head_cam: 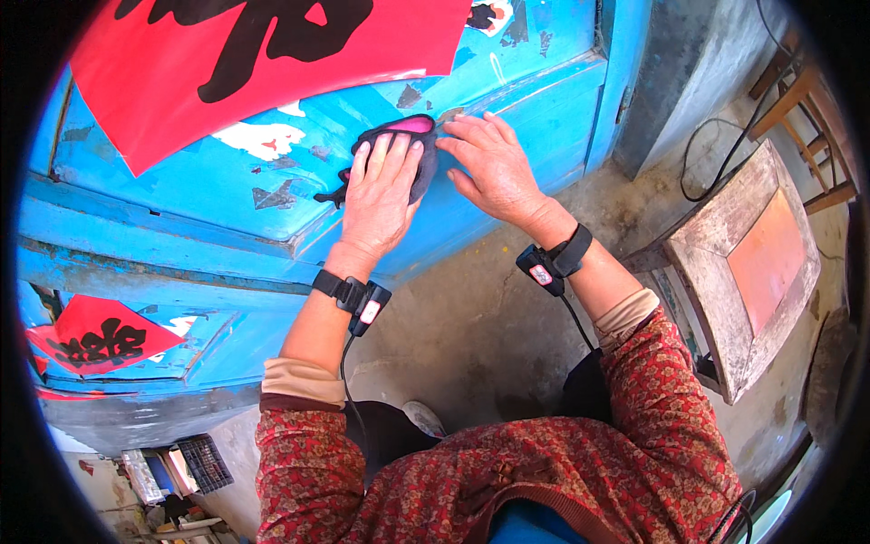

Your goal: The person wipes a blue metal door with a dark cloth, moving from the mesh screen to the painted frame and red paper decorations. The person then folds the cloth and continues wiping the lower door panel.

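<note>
My left hand (384,187) presses flat on a folded dark grey cloth (427,163) with a black edge and a pink patch, against a blue painted wooden door (224,197). Just right of the cloth, my right hand (493,163) rests at the door's panel edge with its fingers spread and bent, holding nothing that I can see. Above my left hand, a large red paper (183,102) with black brush characters covers part of the door. White paper remnants (262,139) and dark grey scraps (274,197) stick to the paint near the cloth.
To the right stands a worn wooden stool (707,251) with a reddish inset top. Behind it are a black cable (727,170) and a wooden chair (809,115). A smaller red paper (109,340) is on the left door. A black plastic crate (204,462) sits at lower left.
</note>
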Demonstrator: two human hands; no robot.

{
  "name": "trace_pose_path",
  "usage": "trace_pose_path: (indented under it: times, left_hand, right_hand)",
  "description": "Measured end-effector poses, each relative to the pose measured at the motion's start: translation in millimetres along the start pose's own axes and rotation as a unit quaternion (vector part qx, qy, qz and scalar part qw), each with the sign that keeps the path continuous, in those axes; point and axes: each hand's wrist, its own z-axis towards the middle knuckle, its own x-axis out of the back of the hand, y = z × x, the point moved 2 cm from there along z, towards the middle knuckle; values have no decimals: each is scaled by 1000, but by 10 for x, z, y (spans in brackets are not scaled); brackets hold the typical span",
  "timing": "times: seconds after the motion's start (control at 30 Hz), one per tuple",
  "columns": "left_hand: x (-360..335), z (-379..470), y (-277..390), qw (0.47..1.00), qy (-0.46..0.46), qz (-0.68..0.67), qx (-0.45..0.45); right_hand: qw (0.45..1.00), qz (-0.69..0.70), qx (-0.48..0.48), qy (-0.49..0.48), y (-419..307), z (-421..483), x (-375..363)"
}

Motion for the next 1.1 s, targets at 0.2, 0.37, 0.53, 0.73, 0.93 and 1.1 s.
trace_pose_path:
  times: [0.2,0.37,0.53,0.73,0.93,1.1]
  left_hand:
    - [29,-206,-6,997,13,-67,22]
    - [104,-485,-99,993,18,-101,55]
    - [282,-362,-77,899,55,-392,186]
    - [408,138,535,510,101,-780,350]
    - [373,212,531,556,41,-789,259]
    - [299,-382,88,943,92,-296,116]
  right_hand:
    - [1000,-1,0,-3,12,-12,13]
    - [1000,-4,3,10,14,-24,5]
    - [995,84,-54,29,-90,31,59]
    - [888,425,-128,118,-560,38,-3]
    - [762,549,-320,123,-97,-68,165]
    - [843,355,-288,283,533,243,807]
